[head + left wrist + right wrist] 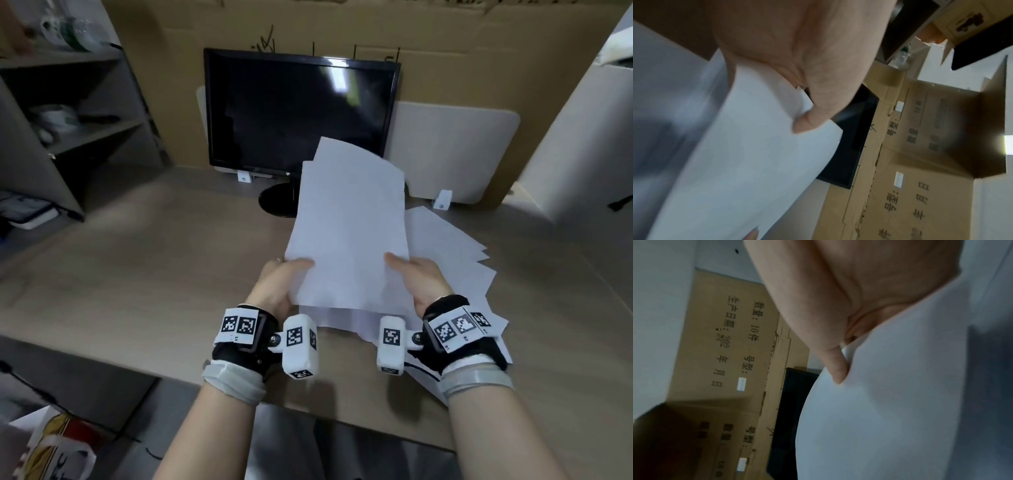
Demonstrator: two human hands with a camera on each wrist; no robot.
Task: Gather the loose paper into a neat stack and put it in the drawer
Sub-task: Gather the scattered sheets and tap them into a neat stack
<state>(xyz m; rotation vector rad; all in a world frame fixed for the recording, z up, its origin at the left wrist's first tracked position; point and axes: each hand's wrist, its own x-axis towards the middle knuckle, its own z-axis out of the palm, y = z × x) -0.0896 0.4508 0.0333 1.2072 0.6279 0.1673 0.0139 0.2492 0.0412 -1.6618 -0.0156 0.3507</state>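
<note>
A sheaf of white paper [349, 226] is lifted off the desk, tilted up toward the monitor. My left hand [284, 281] grips its lower left edge, thumb on top. My right hand [416, 277] grips its lower right edge the same way. In the left wrist view the thumb presses on the paper [748, 146]. The right wrist view shows the thumb lying along the paper [900, 394]. More loose sheets [455, 260] lie fanned on the desk under and to the right of the held sheaf. No drawer is in view.
A black monitor [298, 113] stands at the back of the wooden desk [154, 260], with cardboard [445, 68] behind it. Grey shelves [68, 113] with items stand at the left. A white wall panel [565, 154] borders the right. A bag [58, 448] lies on the floor at lower left.
</note>
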